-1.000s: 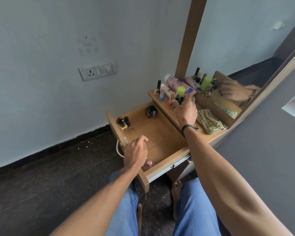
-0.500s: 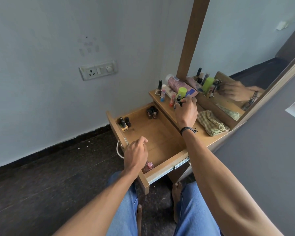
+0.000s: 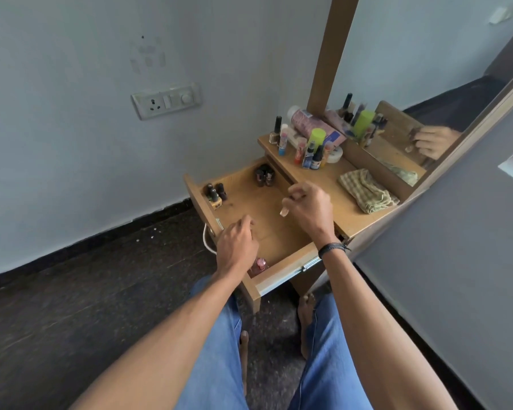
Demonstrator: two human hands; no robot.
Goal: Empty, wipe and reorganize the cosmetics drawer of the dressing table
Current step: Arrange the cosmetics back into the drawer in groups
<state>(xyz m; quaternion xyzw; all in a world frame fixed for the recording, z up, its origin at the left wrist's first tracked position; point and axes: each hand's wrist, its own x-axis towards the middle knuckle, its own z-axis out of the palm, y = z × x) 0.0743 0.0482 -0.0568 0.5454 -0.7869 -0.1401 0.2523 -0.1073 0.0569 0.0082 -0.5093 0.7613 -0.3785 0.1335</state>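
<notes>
Drawer (image 3: 274, 232) pulled fully out from under tabletop (image 3: 335, 184), wooden floor mostly bare. Dark nail polish bottles (image 3: 216, 191) in far left corner, second dark cluster (image 3: 264, 174) at the back, pink bottle (image 3: 259, 265) in near corner under left wrist. Right hand (image 3: 307, 206) moved since half a second ago: off the tabletop cosmetics, now over the drawer, fingers (image 3: 293, 194) pinched on small clear bottle (image 3: 284, 211) hanging below them. Left hand (image 3: 238, 244) unchanged over drawer's left front, fingers curled loosely, nothing visible in them. Upright cosmetics (image 3: 310, 149) at tabletop's far end; checked cloth (image 3: 366, 193) beside mirror (image 3: 412, 93).
</notes>
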